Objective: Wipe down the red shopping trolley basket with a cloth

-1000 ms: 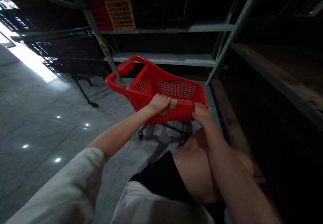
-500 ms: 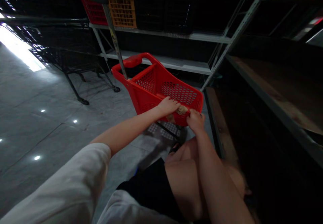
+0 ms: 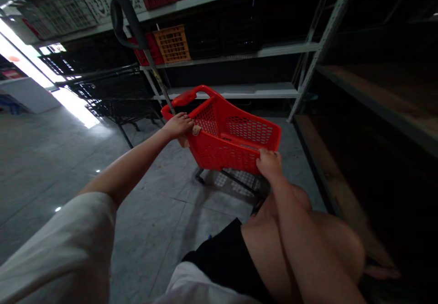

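A red plastic shopping cart [image 3: 236,151] with perforated sides stands in front of me on a dark wheeled frame. My left hand [image 3: 179,125] is closed over its near rim, close to the handle end. Under those fingers a tan cloth [image 3: 196,130] is folded over the rim, showing on both the inner and outer side. My right hand [image 3: 270,162] grips the same rim at the far right corner, with its fingers curled inward. The cart's basket shows only bare red plastic inside.
Behind the cart runs a metal shelving rack [image 3: 239,57] holding an orange crate [image 3: 172,44] and other crates. A black-gripped pole [image 3: 150,60] rises by the cart handle. Dark wooden shelving [image 3: 321,167] borders the right, and a black wheeled frame [image 3: 116,94] stands left.
My left hand has slid along the rim with the cloth, leftward from near my right hand to the handle end. My right hand stays on the corner. The view has tilted up.
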A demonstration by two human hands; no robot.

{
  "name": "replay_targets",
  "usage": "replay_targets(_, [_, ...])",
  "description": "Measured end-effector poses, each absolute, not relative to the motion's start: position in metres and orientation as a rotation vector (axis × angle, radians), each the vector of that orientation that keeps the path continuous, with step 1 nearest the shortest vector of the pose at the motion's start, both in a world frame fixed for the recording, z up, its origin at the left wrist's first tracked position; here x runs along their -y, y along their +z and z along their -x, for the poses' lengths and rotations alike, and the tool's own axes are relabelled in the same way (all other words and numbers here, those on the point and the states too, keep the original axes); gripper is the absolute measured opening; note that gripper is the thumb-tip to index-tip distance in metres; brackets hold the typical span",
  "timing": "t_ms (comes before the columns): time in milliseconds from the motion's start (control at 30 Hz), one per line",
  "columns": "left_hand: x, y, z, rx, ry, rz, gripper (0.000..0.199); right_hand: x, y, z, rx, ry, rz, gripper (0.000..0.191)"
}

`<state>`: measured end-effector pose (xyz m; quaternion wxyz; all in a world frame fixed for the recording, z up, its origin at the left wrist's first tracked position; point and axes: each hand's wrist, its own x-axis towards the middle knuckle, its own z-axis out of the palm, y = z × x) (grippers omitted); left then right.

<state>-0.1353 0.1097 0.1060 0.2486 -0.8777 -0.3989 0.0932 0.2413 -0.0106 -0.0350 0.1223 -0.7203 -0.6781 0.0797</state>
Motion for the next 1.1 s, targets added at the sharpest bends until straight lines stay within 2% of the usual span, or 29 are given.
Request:
replay_targets(233, [-0.088,0.063,0.049,0.928,0.425,2.525,0.020,0.014,-0.043,-0.238,1.882,0.200,2.135,0.040])
replay_targets(400, [-0.069,0.021,-0.050,0.921,0.315,2.718,0.028,0.012,-0.049,-0.244,1.892,0.213,2.075,0.044])
replay_targets(567, [-0.054,0.005,-0.099,1.008,0.205,2.755,0.039,0.006,-0.054,-0.255,1.781,0.197,2.021,0.045])
replay_targets(767, [-0.071,0.027,-0.115,1.018,0.161,3.114,0.038,0.016,-0.036,-0.243,1.805,0.228,1.737,0.088])
replay_targets(867, [-0.091,0.057,-0.081,1.100,0.229,3.134,0.045,0.018,-0.024,-0.233,1.847,0.144,1.700,0.096])
replay_targets(933, [-0.099,0.071,-0.049,1.272,0.304,2.974,0.053,0.016,-0.021,-0.224,1.944,0.076,1.680,0.089])
replay_targets(1100, [-0.090,0.068,0.004,1.517,0.552,2.572,0.078,0.009,-0.024,-0.206,2.176,0.017,1.612,0.040])
